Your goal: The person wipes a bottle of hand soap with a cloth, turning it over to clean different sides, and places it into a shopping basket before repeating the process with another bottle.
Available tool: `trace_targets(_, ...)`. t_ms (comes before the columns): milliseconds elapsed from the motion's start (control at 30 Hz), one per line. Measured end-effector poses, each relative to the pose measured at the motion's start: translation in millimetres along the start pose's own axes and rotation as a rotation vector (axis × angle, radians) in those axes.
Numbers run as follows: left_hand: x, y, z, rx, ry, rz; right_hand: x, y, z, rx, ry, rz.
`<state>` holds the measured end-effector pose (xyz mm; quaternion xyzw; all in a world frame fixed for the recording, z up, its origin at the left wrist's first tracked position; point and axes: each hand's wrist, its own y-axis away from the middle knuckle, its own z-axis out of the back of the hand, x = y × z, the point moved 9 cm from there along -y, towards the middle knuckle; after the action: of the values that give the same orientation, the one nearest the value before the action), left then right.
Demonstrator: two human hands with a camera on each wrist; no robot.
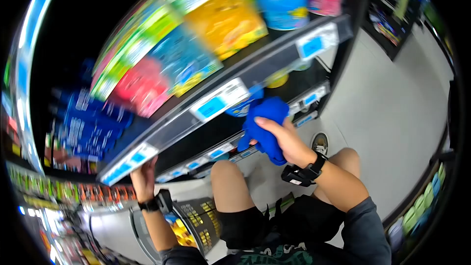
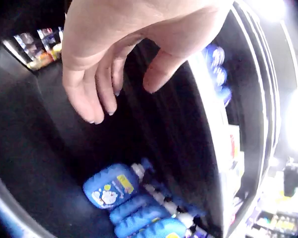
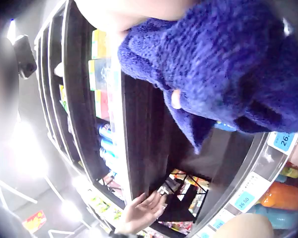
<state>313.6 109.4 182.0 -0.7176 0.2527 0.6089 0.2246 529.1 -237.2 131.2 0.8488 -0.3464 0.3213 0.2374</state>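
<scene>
The right hand (image 1: 282,140) grips a bunched blue cloth (image 1: 267,127) at the shelf front; in the right wrist view the fluffy cloth (image 3: 223,64) fills the upper right, with one fingertip showing through its folds. The left hand (image 1: 143,179) is at the left end of the shelf edge, partly behind a price label. In the left wrist view that hand (image 2: 134,44) hangs over a dark shelf with fingers loosely bent and nothing between them. Below it are blue bottles (image 2: 111,187), not touched.
Colourful packs (image 1: 186,44) and blue and pink bottles stand on the upper shelf. Price labels (image 1: 221,100) line the shelf edges. A grey basket (image 1: 196,221) with yellow items is on the floor by the knees. Pale floor (image 1: 392,88) lies to the right.
</scene>
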Motion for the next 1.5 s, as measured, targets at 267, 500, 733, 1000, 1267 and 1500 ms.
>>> trace_targets(267,7,211,319,-0.833,0.374,0.028,-33,22,-22,0.042,0.283,0.161)
trace_targets(500,104,294,442,-1.250,0.528,0.112,-52,15,-7,0.147,0.528,0.339)
trace_targets(733,213,257,480,-1.223,0.165,0.314,-18,16,-16,0.128,0.702,0.410)
trace_targets(1000,272,239,494,-1.251,-0.025,0.392,21,38,-11,0.012,0.722,0.489)
trace_targets(1267,243,217,468,-1.135,-0.977,0.871,16,53,-31,-0.061,0.577,0.483)
trace_targets(1500,226,189,426,-1.000,-0.876,0.828,10,50,-29,-0.019,0.571,0.456)
